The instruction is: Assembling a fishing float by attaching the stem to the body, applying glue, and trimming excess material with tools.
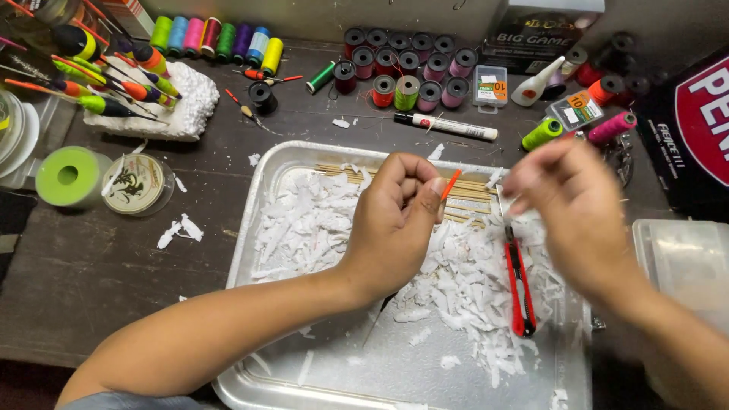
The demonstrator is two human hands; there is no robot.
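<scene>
orange stick (451, 184) in left hand (395, 220)

Tray (262, 228): thin metal, dull silver sheen, smooth. White shavings (463, 281) in it: foam-like, matt, ragged. Sticks (463, 199) at far side: pale wood, matt. Cutter (520, 288), right: glossy red plastic over black. Small stick (451, 184) in left hand (395, 224): orange, smooth. Table (106, 266): dark, rough, matt wood. Thread spools (216, 36), far left: bright matt fibre. Box (687, 258), near right: clear, smooth plastic
</scene>
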